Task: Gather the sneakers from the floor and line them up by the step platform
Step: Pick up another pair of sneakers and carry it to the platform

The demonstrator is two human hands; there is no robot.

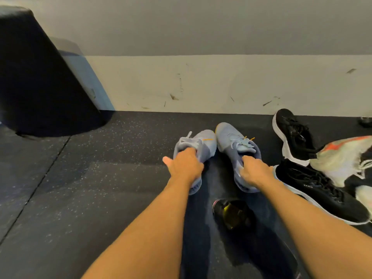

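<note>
Gripping blue sneakers (226,137) (toes toward wall (201,83))

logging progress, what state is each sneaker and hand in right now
left blue sneaker: gripped by left hand
right blue sneaker: gripped by right hand
far black sneaker: loose on floor
near black sneaker: loose on floor
white and orange sneaker: loose, not gathered

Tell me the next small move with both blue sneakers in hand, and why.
Probably carry the pair left toward the step platform and set it down beside it. The left hand grips the left blue sneaker, the right hand the right blue sneaker, both well right of the platform.
</note>
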